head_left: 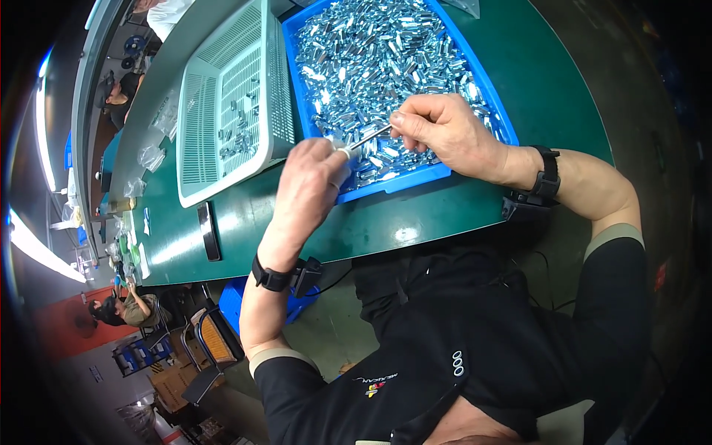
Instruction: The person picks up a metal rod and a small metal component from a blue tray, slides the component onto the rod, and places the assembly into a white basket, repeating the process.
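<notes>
A thin metal rod (370, 136) spans the gap between my two hands, above the near part of a blue tray (404, 182). The fingertips of my right hand (456, 137) are closed on one end of it. My left hand (308, 182) is closed at the rod's other end, by the tray's near left corner; something small and white (340, 144) shows at its fingertips, and what they pinch is hidden. Heaped in the tray are many small shiny metal pieces (371, 52). To the left, a pale plastic basket (194, 126) holds a smaller scatter of similar metal pieces (239, 133).
The green table (549, 89) curves around me. A flat black object (209, 231) lies near its edge, left of my left arm. Clear plastic bags (152, 157) lie beyond the basket. Other people (144, 308) sit at the far left, near chairs (208, 337) and cardboard boxes (170, 386).
</notes>
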